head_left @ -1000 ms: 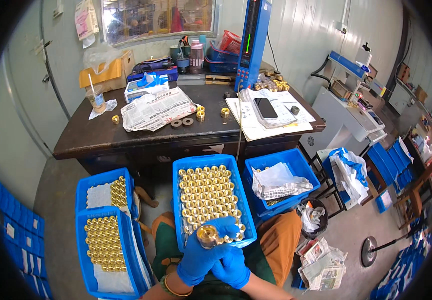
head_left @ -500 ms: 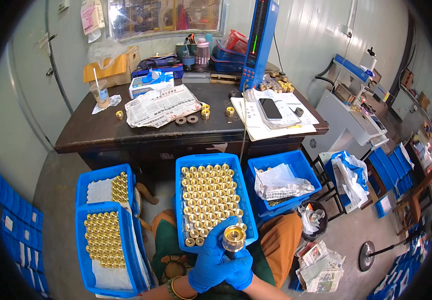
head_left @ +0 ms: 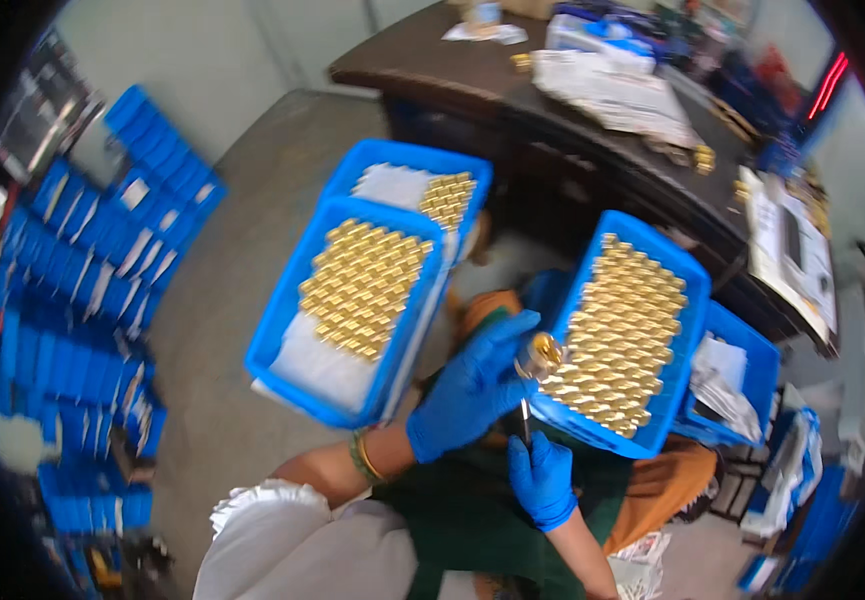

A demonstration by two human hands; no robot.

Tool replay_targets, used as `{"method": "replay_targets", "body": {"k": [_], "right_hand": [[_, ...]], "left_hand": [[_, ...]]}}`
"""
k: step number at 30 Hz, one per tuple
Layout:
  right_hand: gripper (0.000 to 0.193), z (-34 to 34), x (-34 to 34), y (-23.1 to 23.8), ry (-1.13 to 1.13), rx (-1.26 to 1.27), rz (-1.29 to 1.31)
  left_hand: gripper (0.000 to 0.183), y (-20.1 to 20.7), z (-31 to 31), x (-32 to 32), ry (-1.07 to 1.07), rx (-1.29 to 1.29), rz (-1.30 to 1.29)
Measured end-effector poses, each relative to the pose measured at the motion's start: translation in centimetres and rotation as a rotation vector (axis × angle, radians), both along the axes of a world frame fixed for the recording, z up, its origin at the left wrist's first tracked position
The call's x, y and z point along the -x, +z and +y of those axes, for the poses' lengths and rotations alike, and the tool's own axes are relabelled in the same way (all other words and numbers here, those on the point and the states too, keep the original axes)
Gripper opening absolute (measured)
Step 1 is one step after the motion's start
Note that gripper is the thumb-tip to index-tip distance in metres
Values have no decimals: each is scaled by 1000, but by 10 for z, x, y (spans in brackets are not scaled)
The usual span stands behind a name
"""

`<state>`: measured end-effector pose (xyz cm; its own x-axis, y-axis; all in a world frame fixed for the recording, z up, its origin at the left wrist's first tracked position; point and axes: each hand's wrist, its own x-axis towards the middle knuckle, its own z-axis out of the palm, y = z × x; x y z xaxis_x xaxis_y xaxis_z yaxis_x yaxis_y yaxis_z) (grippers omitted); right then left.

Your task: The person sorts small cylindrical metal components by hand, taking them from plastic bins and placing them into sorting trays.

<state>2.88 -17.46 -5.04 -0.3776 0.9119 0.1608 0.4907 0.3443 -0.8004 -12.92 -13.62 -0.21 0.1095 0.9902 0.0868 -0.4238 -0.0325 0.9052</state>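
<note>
My left hand (head_left: 472,385), in a blue glove, closes around a ring-shaped brass fitting (head_left: 540,354) with a shiny metal collar. Just below it my right hand (head_left: 542,482), gloved in the same blue, grips a thin dark rod (head_left: 525,420) that reaches up to the fitting. Whether the rod sits inside the fitting cannot be made out. Both hands are over my lap, beside the near left edge of a blue tray (head_left: 690,335) filled with rows of brass fittings (head_left: 622,335). The picture is somewhat blurred.
To the left, a blue tray (head_left: 270,345) holds brass fittings on white paper, overlapping another tray (head_left: 402,152) behind. A dark desk (head_left: 442,60) bears newspaper (head_left: 612,90). Stacked blue trays (head_left: 82,350) line the far left. Another blue bin (head_left: 764,370) with paper stands at right.
My view has swung left, so trays and desk appear farther right. My hands have moved apart, the right now lower on the rod. The desk display's light went from green to red.
</note>
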Motion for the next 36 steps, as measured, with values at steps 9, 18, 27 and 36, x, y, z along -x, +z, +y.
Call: {"method": "replay_targets", "body": {"k": [9,18,27,36], "right_hand": [[23,3,-2,-13,-165,429,213],[22,-3,-9,2,-167,443,172],[19,-7,-10,2,9,258,104],[18,-25,-43,9,-113,311,219]], "left_hand": [[61,-39,-52,207,487,228,1580],[60,-90,-43,248,578,326,1574],[28,-32,59,38,101,-577,1349],[9,-65,134,-67,-225,-966,1987]]}}
